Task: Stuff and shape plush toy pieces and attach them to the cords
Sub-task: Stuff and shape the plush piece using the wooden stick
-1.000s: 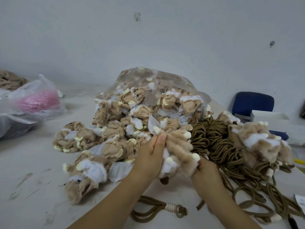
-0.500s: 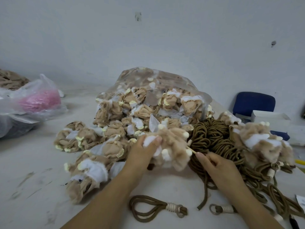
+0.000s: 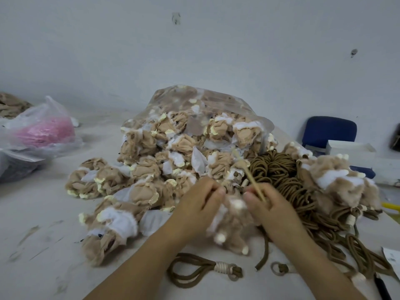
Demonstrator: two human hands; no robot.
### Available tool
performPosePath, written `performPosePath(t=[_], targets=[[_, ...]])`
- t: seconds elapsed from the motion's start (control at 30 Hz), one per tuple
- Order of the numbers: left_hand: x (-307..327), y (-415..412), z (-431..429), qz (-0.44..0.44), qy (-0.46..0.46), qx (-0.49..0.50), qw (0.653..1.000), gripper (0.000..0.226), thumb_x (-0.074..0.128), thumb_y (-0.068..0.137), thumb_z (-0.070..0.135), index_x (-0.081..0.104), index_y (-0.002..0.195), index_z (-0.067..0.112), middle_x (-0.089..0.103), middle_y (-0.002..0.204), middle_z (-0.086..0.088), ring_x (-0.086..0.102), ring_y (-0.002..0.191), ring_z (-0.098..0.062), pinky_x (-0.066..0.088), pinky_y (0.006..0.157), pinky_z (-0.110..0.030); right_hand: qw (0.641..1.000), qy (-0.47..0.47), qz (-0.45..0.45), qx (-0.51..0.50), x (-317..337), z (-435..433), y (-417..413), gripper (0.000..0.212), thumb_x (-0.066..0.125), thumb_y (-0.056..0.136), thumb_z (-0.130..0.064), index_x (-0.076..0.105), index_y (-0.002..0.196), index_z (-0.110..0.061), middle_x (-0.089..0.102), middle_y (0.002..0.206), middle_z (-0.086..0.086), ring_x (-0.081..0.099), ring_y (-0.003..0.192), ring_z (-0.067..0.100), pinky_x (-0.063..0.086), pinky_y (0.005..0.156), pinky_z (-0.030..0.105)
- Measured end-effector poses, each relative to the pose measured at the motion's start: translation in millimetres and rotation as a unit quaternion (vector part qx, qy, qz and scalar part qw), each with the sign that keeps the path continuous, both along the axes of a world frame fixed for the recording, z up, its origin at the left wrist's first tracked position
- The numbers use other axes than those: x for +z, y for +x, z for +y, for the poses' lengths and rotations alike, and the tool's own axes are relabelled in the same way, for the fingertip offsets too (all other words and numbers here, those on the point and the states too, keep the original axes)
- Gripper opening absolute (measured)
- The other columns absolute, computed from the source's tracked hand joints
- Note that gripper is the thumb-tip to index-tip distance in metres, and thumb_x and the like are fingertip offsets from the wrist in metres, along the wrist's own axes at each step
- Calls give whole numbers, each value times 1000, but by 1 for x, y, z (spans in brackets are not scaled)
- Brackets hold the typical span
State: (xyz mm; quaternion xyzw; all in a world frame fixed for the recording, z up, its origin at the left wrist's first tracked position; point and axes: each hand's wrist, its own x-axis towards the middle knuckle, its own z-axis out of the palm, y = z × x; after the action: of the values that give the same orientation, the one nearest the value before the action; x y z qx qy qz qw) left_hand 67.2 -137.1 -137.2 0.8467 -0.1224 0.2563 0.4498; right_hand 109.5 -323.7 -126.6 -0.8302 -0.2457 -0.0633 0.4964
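A blurred plush piece (image 3: 232,228) is held at the near centre of the table (image 3: 43,245), between the left hand (image 3: 198,205) and the right hand (image 3: 276,214). Its top is pinched by the curled left fingers, while a thin stick (image 3: 252,180), slanting up to the far left, is pinched between the right thumb and fingers. A pile of pieces (image 3: 173,156) is seen just beyond, with coiled cords (image 3: 279,172) to its right and a looped cord (image 3: 201,271) lying nearest.
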Motion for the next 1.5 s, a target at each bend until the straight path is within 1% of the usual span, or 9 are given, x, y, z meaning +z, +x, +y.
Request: performPosePath(t=[0.27, 0.4, 0.57, 0.73, 0.83, 1.0, 1.3, 1.4, 1.5], targets=[[-5, 4, -1, -54, 64, 28, 996, 11, 40, 98, 32, 44, 90, 39, 48, 85, 19, 48, 81, 5, 34, 71, -11, 993, -75, -6, 93, -12, 6, -1, 44, 69, 67, -66, 50, 104, -53, 52, 104, -29, 53, 95, -9, 44, 73, 10], [-9, 7, -2, -54, 71, 25, 996, 15, 41, 98, 32, 55, 101, 26, 50, 92, 14, 48, 87, 1, 36, 76, -14, 993, -74, -79, 56, -16, 11, 3, 11, 62, 87, -38, 51, 85, -36, 50, 86, -16, 51, 74, 0, 41, 61, 14], [-17, 10, 7, 89, -43, 31, 995, 49, 40, 90, 62, 45, 132, 37, 47, 119, 20, 47, 109, 7, 40, 87, -15, 997, 54, 47, 18, -20, 3, 7, 14, 58, 93, -33, 53, 80, -36, 56, 61, -6, 53, 54, 7, 46, 50, 23], [-19, 12, 6, 197, -78, 30, 977, 51, 41, 74, 82, 60, 98, 42, 67, 96, 20, 61, 86, 12, 44, 66, -7, 989, 127, 58, -44, -20, 2, 14, 11, 56, 93, -35, 57, 82, -36, 67, 77, -1, 64, 72, 12, 51, 67, 32], [-20, 11, 3, 237, -205, 10, 950, 57, 52, 63, 81, 70, 88, 33, 73, 84, 14, 68, 78, 4, 46, 70, -12, 992, 110, 52, -27, -22, 4, 13, 7, 56, 90, -40, 56, 83, -38, 63, 73, -1, 58, 66, 11, 46, 62, 31], [-18, 16, 1, 322, -468, -56, 821, 67, 63, 75, 61, 67, 117, 10, 75, 102, -10, 74, 85, -22, 58, 68, -35, 997, 78, 17, 23, -20, 4, 9, 6, 57, 91, -37, 56, 86, -38, 55, 67, 1, 51, 59, 11, 41, 53, 21], [-12, 9, 11, 377, -574, -223, 692, 52, 65, 93, 41, 66, 125, -1, 64, 127, -23, 64, 115, -33, 51, 99, -43, 995, 26, -12, 92, -15, 7, -2, 13, 56, 93, -32, 60, 92, -44, 65, 84, -7, 60, 74, 5, 46, 65, 16], [-14, 13, 19, 352, -589, -206, 698, 46, 73, 87, 21, 63, 123, -6, 64, 122, -24, 60, 118, -32, 48, 105, -44, 997, -4, -34, 75, -16, 2, -1, 12, 54, 94, -33, 58, 92, -43, 60, 73, -11, 52, 61, 3, 42, 55, 14], [-15, 15, 19, 289, -580, -198, 736, 25, 72, 83, 15, 67, 106, 6, 60, 76, -8, 61, 73, -16, 56, 75, -34, 998, -18, -24, 53, -17, -1, 1, 14, 54, 95, -31, 57, 87, -42, 55, 60, -17, 44, 50, -1, 35, 47, 10]])
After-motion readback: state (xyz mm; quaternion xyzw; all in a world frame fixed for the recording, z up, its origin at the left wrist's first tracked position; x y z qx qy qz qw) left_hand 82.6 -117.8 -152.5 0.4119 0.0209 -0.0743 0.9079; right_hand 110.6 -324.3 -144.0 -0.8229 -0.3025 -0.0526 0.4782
